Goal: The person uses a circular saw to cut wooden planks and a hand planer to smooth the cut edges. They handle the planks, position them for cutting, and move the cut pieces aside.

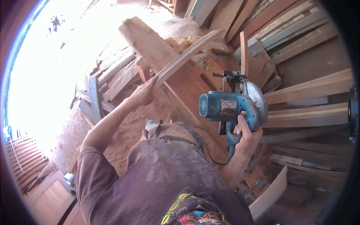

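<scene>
My right hand (246,132) is wrapped round the rear handle of a teal circular saw (225,106) with a silver blade guard. The saw is over a wide brown plank (189,84); whether its base touches the wood, I cannot tell. In my left hand (145,92) is the near end of a long, narrow wooden strip (187,54), which slants up to the right across the plank. Just beyond the saw's front stands a short reddish wooden piece (244,52). The blade is hidden. A dark power cord (219,163) curves from the handle towards my body.
Long boards (307,86) lie stacked along the right side. Scrap wood (118,77) is heaped at the left on sawdust-covered ground. A slatted wooden piece (25,159) and a panel (52,202) are at the lower left. Strong glare washes out the upper left.
</scene>
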`<state>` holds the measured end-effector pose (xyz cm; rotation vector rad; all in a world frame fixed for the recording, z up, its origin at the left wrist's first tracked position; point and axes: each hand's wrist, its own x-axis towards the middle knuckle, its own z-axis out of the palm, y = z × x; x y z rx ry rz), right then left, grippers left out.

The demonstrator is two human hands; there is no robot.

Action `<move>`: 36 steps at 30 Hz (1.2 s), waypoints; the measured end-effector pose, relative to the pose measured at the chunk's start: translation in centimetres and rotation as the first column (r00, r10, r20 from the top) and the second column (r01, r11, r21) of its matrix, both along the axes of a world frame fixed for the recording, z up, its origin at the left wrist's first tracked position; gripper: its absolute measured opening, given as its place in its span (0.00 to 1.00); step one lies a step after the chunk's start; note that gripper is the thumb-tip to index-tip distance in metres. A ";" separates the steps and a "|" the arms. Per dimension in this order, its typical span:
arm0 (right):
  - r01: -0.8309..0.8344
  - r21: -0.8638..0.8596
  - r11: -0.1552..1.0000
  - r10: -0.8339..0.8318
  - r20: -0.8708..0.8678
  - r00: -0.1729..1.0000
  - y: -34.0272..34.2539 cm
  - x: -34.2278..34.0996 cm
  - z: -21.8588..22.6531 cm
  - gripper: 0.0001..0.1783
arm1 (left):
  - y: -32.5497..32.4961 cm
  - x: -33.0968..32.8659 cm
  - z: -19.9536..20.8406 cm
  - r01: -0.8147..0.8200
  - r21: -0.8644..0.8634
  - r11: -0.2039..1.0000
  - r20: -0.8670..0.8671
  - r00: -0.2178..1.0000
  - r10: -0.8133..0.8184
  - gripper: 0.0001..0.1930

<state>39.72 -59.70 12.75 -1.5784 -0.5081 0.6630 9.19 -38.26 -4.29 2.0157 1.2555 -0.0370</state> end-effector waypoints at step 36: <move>-0.365 -0.279 0.888 0.369 -0.039 0.929 -1.7 8.0 2.7 0.14 | -4.3 20.5 -4.5 -0.829 -0.241 0.505 0.497 0.342 0.798 0.51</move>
